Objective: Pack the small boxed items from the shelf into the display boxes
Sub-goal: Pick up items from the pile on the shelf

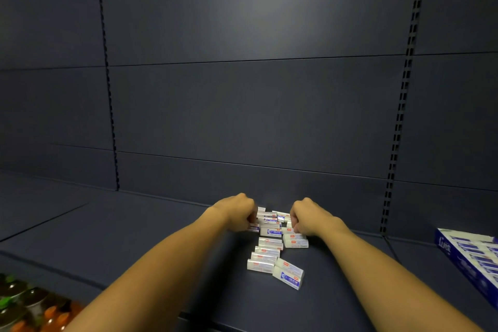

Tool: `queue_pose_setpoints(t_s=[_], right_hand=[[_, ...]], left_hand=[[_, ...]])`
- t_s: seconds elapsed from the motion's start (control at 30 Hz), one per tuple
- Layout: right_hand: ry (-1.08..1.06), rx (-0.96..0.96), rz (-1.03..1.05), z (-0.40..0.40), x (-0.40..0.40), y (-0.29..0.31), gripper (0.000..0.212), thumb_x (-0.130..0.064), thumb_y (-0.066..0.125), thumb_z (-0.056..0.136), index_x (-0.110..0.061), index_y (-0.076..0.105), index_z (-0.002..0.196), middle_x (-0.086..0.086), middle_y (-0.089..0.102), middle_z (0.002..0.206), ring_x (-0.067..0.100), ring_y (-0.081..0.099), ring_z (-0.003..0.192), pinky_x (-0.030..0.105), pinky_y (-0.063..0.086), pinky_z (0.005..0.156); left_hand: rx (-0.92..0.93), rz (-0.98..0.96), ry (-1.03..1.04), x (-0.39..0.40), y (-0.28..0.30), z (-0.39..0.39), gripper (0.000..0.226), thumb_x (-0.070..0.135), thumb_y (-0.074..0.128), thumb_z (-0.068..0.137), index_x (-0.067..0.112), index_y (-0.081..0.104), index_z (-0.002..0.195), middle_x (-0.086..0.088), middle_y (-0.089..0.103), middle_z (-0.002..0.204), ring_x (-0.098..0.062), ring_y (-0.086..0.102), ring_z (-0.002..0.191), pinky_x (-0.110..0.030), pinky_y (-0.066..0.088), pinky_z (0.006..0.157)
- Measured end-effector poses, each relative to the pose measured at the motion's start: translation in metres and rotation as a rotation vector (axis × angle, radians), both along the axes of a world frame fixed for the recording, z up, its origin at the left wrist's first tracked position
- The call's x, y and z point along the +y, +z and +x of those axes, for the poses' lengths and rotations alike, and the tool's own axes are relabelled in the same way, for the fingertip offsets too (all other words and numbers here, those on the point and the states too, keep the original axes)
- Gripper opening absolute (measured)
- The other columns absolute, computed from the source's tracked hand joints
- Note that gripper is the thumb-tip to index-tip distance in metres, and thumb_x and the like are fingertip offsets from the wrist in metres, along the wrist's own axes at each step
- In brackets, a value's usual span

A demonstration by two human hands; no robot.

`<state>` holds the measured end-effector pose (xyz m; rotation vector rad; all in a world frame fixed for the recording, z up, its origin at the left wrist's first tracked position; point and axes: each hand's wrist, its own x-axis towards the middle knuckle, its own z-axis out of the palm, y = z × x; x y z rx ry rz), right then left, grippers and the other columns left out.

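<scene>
Both arms reach forward over a dark grey shelf [161,237] to a loose cluster of small white boxed items [272,240] lying near the centre of the shelf, towards its back panel [242,116]. The left hand [237,211] sits at the far left edge of the cluster, fingers curled down and gripping one or more of the small boxes; how many cannot be told. The right hand [307,217] sits at the far right edge, fingers likewise curled round boxes beneath it. Between the two hands several boxes lie stacked and crowded together. Nearer the viewer, a short row of boxes trails away from the hands, ending in two boxes [275,268] lying side by side and touching, the right one angled. At the right edge of the scene, well apart from the cluster, a blue and white display box [474,259] rests on the shelf, holding rows of items. At the near left, below shelf level, bottles with orange and green tops [24,307] are visible.
</scene>
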<state>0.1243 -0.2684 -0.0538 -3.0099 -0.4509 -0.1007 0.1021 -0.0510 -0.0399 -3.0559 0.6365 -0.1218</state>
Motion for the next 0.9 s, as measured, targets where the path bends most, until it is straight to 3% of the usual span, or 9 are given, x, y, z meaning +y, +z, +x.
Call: queue_pose_setpoints(t_s=[0.2,0.37,0.5,0.6,0.77,0.9], right_hand=[[0.004,-0.003,-0.114,-0.002,0.010,0.002,0.024,0.003,0.053,0.085,-0.015,0.049,0.069,0.006,0.051,0.086,0.027,0.057,0.076,0.035,0.046,0.064],[0.011,0.037,-0.059,-0.003,0.010,0.002,0.016,0.004,0.055,0.085,-0.011,0.062,0.083,0.011,0.064,0.099,0.031,0.065,0.089,0.038,0.054,0.075],[-0.008,0.057,0.025,-0.002,0.006,-0.006,0.028,0.008,0.055,0.081,-0.019,0.058,0.086,0.005,0.059,0.103,0.022,0.057,0.083,0.030,0.048,0.068],[-0.045,0.051,0.056,-0.002,0.005,-0.009,0.032,0.007,0.061,0.083,-0.018,0.067,0.103,0.004,0.058,0.110,0.022,0.062,0.092,0.033,0.056,0.079],[-0.115,0.033,0.078,-0.006,0.002,-0.006,0.023,0.006,0.061,0.080,-0.014,0.071,0.084,0.007,0.067,0.098,0.024,0.067,0.088,0.036,0.060,0.078],[-0.190,-0.006,0.085,-0.014,-0.007,-0.003,0.016,-0.001,0.061,0.083,-0.014,0.071,0.084,0.008,0.068,0.097,0.026,0.067,0.087,0.038,0.060,0.080]], left_hand=[[0.008,-0.025,0.026,0.008,-0.003,0.000,0.018,0.015,0.065,0.093,0.011,0.069,0.110,-0.010,0.066,0.113,-0.019,0.056,0.088,-0.030,0.044,0.073],[0.011,-0.045,0.032,0.011,-0.005,0.004,0.018,0.016,0.066,0.094,0.011,0.068,0.111,-0.010,0.066,0.114,-0.018,0.056,0.089,-0.030,0.045,0.075],[-0.001,-0.046,0.035,0.010,-0.007,0.008,0.020,0.016,0.065,0.094,0.010,0.067,0.113,-0.011,0.066,0.114,-0.020,0.057,0.090,-0.031,0.044,0.073],[-0.004,-0.058,0.022,0.010,-0.007,0.012,0.021,0.016,0.065,0.094,0.010,0.069,0.113,-0.011,0.068,0.113,-0.025,0.063,0.096,-0.035,0.052,0.077],[-0.020,-0.076,-0.026,0.007,-0.002,0.022,0.019,0.017,0.066,0.094,0.010,0.073,0.110,-0.009,0.071,0.108,-0.023,0.066,0.093,-0.035,0.055,0.080],[-0.067,-0.024,-0.088,-0.006,0.004,0.027,0.019,0.014,0.065,0.091,0.012,0.072,0.110,-0.007,0.070,0.107,-0.023,0.065,0.092,-0.035,0.056,0.077]])
